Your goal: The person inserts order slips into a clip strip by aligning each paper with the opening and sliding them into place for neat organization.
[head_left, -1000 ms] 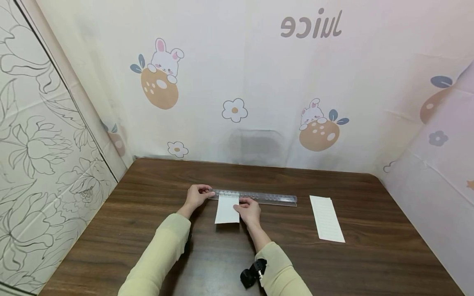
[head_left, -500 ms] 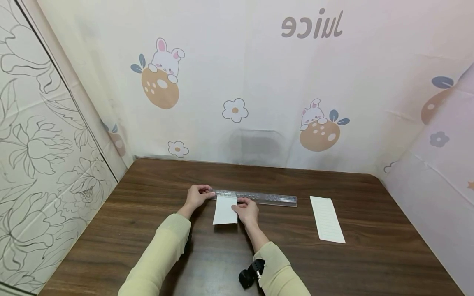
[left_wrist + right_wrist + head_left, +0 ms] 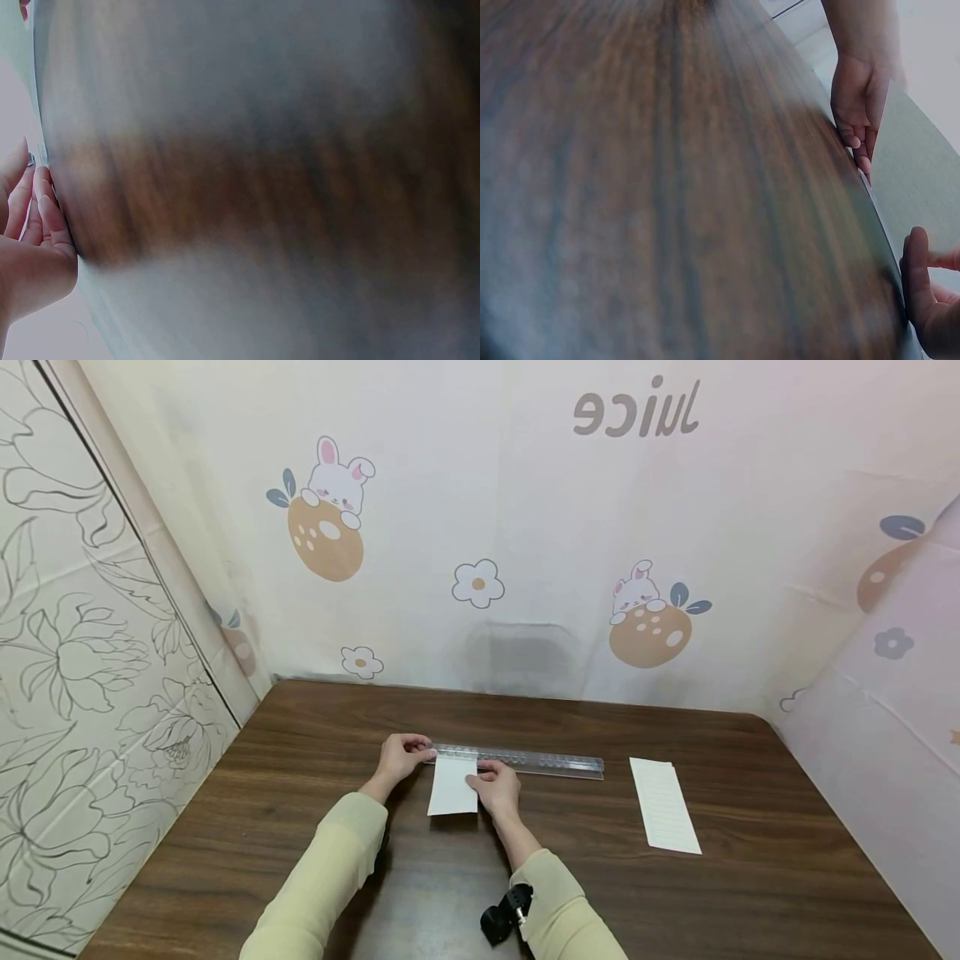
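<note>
A clear ruler [image 3: 540,763] lies crosswise on the brown table in the head view. My left hand [image 3: 400,757] holds its left end between thumb and fingers. A small white sheet of paper [image 3: 453,787] reaches from the ruler towards me, its near end raised above a shadow. Whether its far edge lies under the ruler I cannot tell. My right hand [image 3: 498,788] pinches the sheet's right edge. In the right wrist view the paper [image 3: 915,161] stands tilted between the left hand [image 3: 859,97] and right hand [image 3: 930,300]. The left wrist view shows the left hand [image 3: 37,247] at the table's surface.
To the right on the table [image 3: 337,860] lies a white, faintly lined stack of paper slips [image 3: 665,806]. A black device [image 3: 506,914] is strapped at the right wrist. A patterned curtain [image 3: 420,527] hangs behind the table's far edge.
My right hand and the white sheet have slid slightly left along the ruler, nearer the left hand. The left hand and the ruler stay in place.
</note>
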`<action>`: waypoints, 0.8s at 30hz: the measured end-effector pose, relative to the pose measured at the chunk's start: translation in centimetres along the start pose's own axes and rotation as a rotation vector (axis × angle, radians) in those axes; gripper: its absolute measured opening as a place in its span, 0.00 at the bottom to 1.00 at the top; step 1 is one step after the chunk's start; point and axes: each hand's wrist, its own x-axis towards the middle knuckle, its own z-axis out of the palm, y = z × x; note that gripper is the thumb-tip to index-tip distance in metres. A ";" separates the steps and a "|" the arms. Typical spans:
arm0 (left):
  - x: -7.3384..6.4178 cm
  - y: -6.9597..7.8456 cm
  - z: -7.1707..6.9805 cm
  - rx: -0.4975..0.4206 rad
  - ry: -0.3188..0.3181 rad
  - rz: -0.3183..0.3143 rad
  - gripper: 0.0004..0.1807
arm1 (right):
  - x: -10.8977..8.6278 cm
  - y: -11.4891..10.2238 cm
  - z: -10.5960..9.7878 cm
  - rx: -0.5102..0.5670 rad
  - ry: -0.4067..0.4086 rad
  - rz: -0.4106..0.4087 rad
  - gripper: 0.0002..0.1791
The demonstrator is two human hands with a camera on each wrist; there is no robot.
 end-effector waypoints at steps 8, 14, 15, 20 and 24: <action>0.0 0.0 0.0 -0.008 -0.005 -0.002 0.09 | 0.2 0.1 0.3 -0.016 0.003 0.003 0.15; -0.1 0.1 -0.1 -0.003 -0.007 -0.006 0.09 | 0.2 0.1 0.5 -0.022 0.011 0.001 0.15; -0.1 0.1 -0.1 -0.005 -0.007 -0.005 0.09 | 0.2 0.1 0.5 -0.021 0.011 -0.001 0.15; 0.0 0.0 -0.1 -0.013 -0.009 0.001 0.09 | 0.2 0.1 0.6 -0.005 0.013 -0.002 0.15; 0.0 -0.1 0.0 -0.018 -0.009 -0.001 0.09 | 0.1 0.0 0.7 0.001 0.015 -0.006 0.15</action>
